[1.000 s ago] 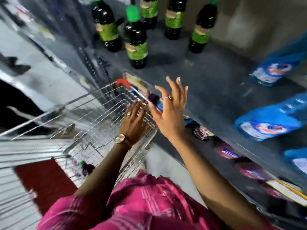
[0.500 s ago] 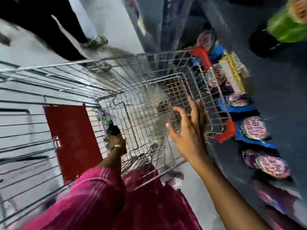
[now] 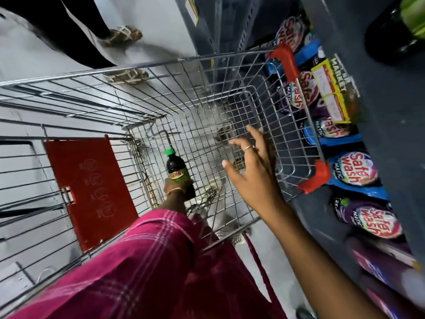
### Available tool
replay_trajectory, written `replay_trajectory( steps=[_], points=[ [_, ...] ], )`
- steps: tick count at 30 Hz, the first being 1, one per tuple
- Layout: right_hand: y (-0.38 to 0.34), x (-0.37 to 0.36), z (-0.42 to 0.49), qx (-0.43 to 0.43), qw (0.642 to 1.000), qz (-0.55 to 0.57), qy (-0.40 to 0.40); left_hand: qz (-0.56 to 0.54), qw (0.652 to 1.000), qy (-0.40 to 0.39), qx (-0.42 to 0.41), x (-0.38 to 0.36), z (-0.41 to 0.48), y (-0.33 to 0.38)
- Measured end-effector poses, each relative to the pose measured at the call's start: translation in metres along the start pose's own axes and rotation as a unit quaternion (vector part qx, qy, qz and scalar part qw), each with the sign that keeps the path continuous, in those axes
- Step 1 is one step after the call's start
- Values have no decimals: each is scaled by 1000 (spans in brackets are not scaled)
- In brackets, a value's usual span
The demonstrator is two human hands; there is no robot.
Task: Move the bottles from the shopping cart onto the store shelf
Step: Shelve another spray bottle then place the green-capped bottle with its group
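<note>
Fingers, left hand (image 3: 176,188): wrapped around the lower body of a bottle (image 3: 178,172), deep inside the shopping cart (image 3: 128,67); the fingertips themselves are hidden behind the bottle.
Fingers, right hand (image 3: 251,173): spread apart and holding nothing, palm over the cart's right side, a ring on one finger.
Bottle: dark liquid, green cap, green and yellow label (the print is too blurred to read fully); it stands tilted, cap pointing away from the person, near the cart's wire floor.
Shopping cart: bare wire basket with red corner guards and a red flap (image 3: 92,189) on its left end.
Store shelf (image 3: 395,125): dark grey, just beside the cart on the right; another dark bottle (image 3: 395,26) stands on it at the top corner.
Lower shelf: detergent pouches (image 3: 355,171) marked "Safe wash" in a row.
Sleeve (image 3: 147,256): pink checked cloth on the left arm.
</note>
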State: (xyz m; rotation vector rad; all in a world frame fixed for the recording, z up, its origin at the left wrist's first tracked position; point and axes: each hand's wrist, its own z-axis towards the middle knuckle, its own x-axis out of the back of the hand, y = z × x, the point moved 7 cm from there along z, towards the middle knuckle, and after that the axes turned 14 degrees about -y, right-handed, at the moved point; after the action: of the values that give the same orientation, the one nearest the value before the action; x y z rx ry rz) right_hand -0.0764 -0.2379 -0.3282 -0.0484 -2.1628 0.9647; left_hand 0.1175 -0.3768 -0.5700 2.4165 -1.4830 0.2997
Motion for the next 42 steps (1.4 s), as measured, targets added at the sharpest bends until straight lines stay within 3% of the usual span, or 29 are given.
replay_trajectory(
  steps=[6, 10, 13, 16, 20, 24, 26, 28, 32, 37, 42],
  points=[
    [20, 6, -11, -23, 999, 23, -26, 8, 998, -32, -49, 5, 10, 16],
    [21, 12, -21, -33, 994, 85, -58, 44, 964, -119, -232, -8, -45, 63],
    [19, 21, -37, -68, 980, 177, -65, 135, 885, -187, -404, -16, -127, 104],
    [15, 33, -53, -88, 960, 263, -43, 190, 788, -182, -557, -18, -217, 139],
    [9, 73, -77, -2, 915, 383, 125, 199, 634, -161, -729, -37, -331, 167],
    [20, 136, -114, 44, 883, 372, 281, 208, 545, -194, -789, -81, -397, 191],
    [29, 161, -124, 51, 874, 368, 314, 248, 527, -236, -778, -106, -412, 203],
    [38, 173, -126, 51, 862, 379, 332, 280, 537, -290, -741, -123, -411, 212],
    [43, 183, -126, 66, 841, 414, 342, 301, 524, -307, -735, -137, -413, 221],
    [33, 206, -128, 78, 877, 314, 356, 262, 531, -334, -733, -144, -424, 224],
    [44, 223, -134, 76, 888, 257, 373, 270, 530, -347, -725, -170, -430, 219]
  ],
)
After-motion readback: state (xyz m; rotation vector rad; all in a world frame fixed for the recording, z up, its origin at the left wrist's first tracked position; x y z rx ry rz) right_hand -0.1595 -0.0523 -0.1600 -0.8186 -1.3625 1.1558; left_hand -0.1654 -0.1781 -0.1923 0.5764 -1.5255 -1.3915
